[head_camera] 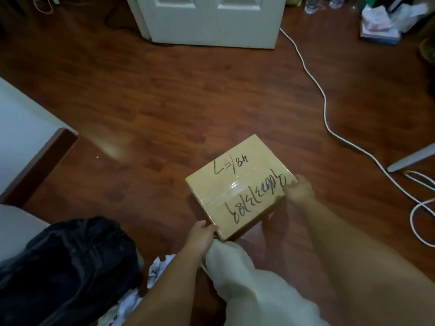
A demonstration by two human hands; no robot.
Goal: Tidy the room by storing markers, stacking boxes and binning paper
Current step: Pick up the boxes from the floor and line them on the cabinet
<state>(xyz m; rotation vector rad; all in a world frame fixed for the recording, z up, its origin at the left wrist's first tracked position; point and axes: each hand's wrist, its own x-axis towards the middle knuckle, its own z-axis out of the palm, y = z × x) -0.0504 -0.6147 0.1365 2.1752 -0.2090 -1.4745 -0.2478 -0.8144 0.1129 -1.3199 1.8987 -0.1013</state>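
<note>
Dark reddish wood-laminate floor [188, 90] fills most of the head view, with a white panelled door [211, 17] at the top edge. A white cable [322, 97] runs from the door's right side across the floor to loops at the right edge.

Task item: one cardboard box [237, 187], closed, with clear tape across its top and black handwritten marks on both halves. It sits low in the centre of the view, above the floor and rotated so one corner points away from the person.

Left grip: the left hand [202, 234] holds the box at its near left corner, thumb on the top edge; the fingers pass under the box and are hidden. Right grip: the right hand [300, 188] holds the right corner, fingers curled over the edge beside the writing. The box lies between the two hands, both touching it. Whether its underside rests on the floor cannot be told.

A white garment [247, 278] hangs below the box between the forearms. Crumpled paper [160, 267] lies on the floor just left of the left forearm, beside a dark bag [66, 267]. A pile of papers [386, 22] is at the top right.
</note>
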